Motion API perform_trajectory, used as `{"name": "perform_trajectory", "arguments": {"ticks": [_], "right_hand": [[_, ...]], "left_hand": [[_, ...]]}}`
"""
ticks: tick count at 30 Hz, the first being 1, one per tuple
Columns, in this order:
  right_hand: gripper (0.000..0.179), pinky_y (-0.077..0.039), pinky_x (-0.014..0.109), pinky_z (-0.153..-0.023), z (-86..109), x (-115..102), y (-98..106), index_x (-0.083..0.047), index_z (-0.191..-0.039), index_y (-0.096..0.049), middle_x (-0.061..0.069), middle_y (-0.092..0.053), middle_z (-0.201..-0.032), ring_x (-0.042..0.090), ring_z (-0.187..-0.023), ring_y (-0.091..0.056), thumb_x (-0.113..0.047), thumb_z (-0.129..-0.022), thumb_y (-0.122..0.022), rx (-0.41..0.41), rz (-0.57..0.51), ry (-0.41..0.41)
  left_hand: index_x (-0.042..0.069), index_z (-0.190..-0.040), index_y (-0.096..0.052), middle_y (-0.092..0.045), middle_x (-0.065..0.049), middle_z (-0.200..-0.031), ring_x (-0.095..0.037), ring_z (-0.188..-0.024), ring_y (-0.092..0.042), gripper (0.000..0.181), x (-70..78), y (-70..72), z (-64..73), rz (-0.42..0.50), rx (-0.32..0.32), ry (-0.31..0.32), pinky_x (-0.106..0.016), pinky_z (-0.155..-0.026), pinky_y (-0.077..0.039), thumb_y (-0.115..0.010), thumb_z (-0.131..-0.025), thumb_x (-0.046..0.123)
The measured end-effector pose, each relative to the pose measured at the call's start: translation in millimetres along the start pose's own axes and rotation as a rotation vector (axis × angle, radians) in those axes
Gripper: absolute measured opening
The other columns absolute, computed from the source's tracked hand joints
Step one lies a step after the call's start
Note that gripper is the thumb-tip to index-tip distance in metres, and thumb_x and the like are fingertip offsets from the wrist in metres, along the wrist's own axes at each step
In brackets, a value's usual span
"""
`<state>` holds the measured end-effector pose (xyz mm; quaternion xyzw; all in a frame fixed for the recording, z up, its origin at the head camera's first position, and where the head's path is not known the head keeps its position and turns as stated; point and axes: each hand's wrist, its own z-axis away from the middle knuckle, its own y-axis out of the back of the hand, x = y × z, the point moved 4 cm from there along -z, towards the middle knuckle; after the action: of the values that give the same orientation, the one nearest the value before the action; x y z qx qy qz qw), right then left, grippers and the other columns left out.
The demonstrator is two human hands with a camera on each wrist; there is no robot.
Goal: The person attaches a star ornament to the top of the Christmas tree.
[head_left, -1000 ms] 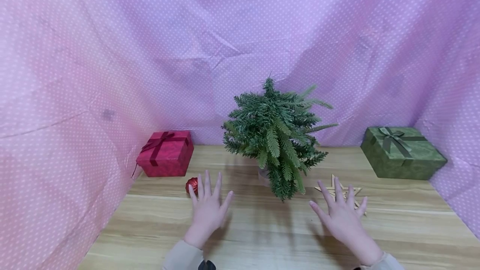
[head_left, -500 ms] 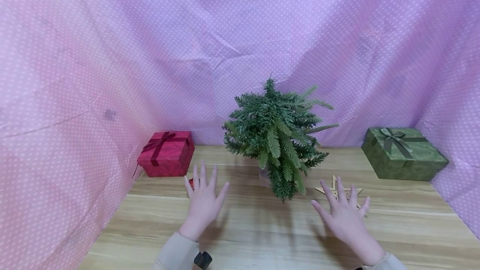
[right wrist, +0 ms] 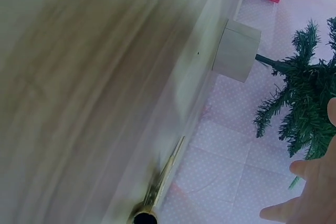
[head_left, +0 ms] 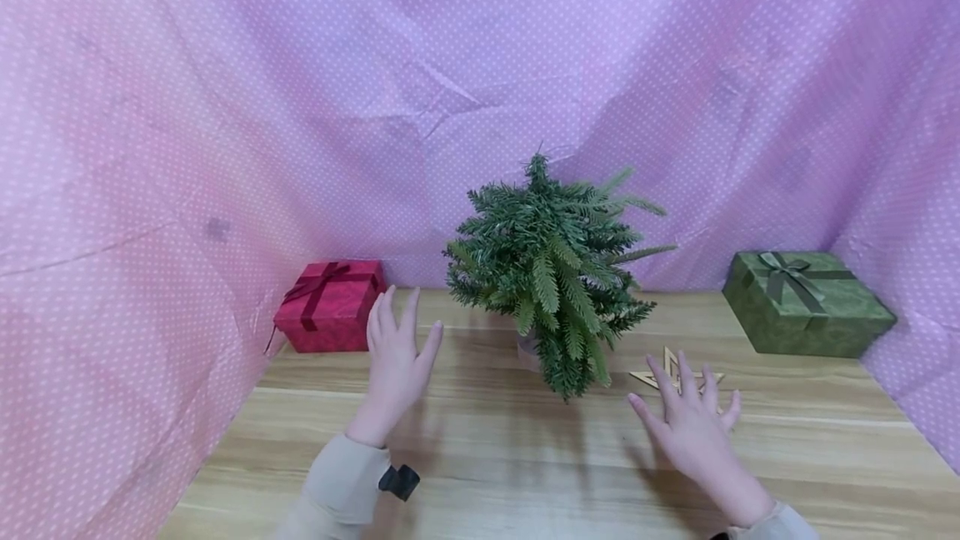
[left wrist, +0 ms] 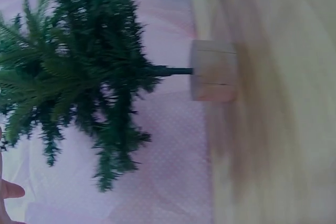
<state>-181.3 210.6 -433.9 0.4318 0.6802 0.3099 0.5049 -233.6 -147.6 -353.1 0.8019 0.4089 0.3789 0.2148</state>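
In the head view my left hand (head_left: 393, 369), fingers spread and straight, hovers over the table just right of the red gift box (head_left: 330, 311), its fingertips overlapping the box's side. It covers the spot where a red bauble lay earlier. My right hand (head_left: 693, 432), also with fingers apart, is above a gold star ornament (head_left: 670, 363) and partly hides it. Neither hand holds anything. Between them stands a small green Christmas tree (head_left: 551, 265), whose round wooden base (left wrist: 212, 72) shows in the left wrist view. The star (right wrist: 165, 174) appears edge-on in the right wrist view.
A green gift box (head_left: 810, 307) with a ribbon bow sits at the back right of the wooden table (head_left: 517, 494). Pink dotted cloth (head_left: 465, 65) hangs behind and along both sides.
My left hand has moved forward and slightly left, up to the red gift box, and now hides the red bauble. The right hand has barely shifted over the star.
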Motion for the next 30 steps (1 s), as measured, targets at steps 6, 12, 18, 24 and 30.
{"name": "perform_trajectory", "arguments": {"ticks": [6, 12, 18, 24, 30], "right_hand": [[0.062, 0.000, 0.079, -0.093, -1.4, 3.7, 1.8, -0.013, -0.144, -0.037, 0.031, -0.022, -0.148, 0.061, -0.128, -0.015, -0.049, -0.094, -0.049, 0.012, -0.039, -0.003], [0.063, -0.007, 0.075, -0.094, -2.8, 7.2, 1.3, -0.012, -0.144, -0.036, 0.033, -0.026, -0.144, 0.057, -0.126, -0.020, -0.048, -0.094, -0.050, 0.023, -0.049, -0.005], [0.064, -0.013, 0.072, -0.094, -4.7, 12.2, 2.4, -0.008, -0.142, -0.038, 0.034, -0.028, -0.143, 0.056, -0.124, -0.024, -0.048, -0.094, -0.052, 0.011, -0.048, -0.021], [0.067, -0.016, 0.071, -0.093, -8.2, 17.5, 2.7, -0.005, -0.143, -0.036, 0.035, -0.029, -0.141, 0.057, -0.122, -0.026, -0.049, -0.094, -0.051, -0.029, -0.034, -0.039], [0.068, -0.014, 0.074, -0.093, -11.9, 24.6, 1.7, -0.004, -0.144, -0.033, 0.038, -0.026, -0.141, 0.061, -0.121, -0.024, -0.047, -0.095, -0.049, -0.078, -0.058, -0.047]], "left_hand": [[-0.004, -0.133, -0.047, -0.032, -0.028, -0.141, -0.044, -0.132, -0.024, 0.049, 14.6, 19.5, -22.8, 0.108, 0.114, -0.093, -0.059, -0.106, -0.022, -0.057, -0.091, 0.021], [-0.003, -0.132, -0.048, -0.035, -0.026, -0.139, -0.042, -0.131, -0.027, 0.049, 32.6, 37.6, -46.2, 0.129, 0.155, -0.158, -0.058, -0.104, -0.028, -0.058, -0.091, 0.022], [0.001, -0.135, -0.046, -0.035, -0.021, -0.142, -0.037, -0.133, -0.028, 0.049, 52.0, 49.4, -67.4, 0.179, 0.131, -0.160, -0.056, -0.103, -0.031, -0.054, -0.093, 0.026], [0.003, -0.136, -0.046, -0.036, -0.018, -0.143, -0.035, -0.133, -0.030, 0.049, 75.5, 50.6, -83.5, 0.232, 0.107, -0.179, -0.055, -0.104, -0.032, -0.055, -0.093, 0.026], [0.000, -0.137, -0.046, -0.039, -0.019, -0.141, -0.032, -0.132, -0.034, 0.051, 97.5, 51.4, -99.1, 0.272, 0.092, -0.200, -0.050, -0.107, -0.030, -0.055, -0.094, 0.027]]}}
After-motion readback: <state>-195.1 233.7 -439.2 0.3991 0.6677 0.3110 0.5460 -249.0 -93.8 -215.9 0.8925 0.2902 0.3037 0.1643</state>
